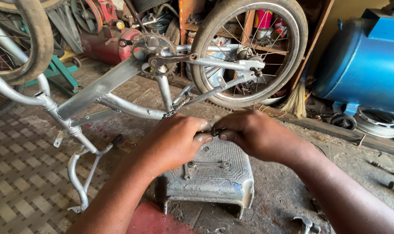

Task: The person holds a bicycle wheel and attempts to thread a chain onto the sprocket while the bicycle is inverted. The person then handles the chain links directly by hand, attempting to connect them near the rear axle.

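A small silver bicycle frame (101,86) lies upside down in front of me, its rear wheel (249,47) and toothed chainring (153,54) uppermost. The loose bicycle chain (176,109) hangs from near the frame toward my hands. My left hand (173,141) and my right hand (253,132) meet fingertip to fingertip, both pinching the chain's end (214,131) just above a worn grey plastic stool (210,177). A small double-ended wrench (208,164) lies on the stool's top.
A blue metal tank (366,60) stands at the right, a red compressor (104,43) at the back left. A straw broom (296,102) leans by the wheel. Another tyre (32,39) is at far left. Tools (307,224) lie on the dirty floor.
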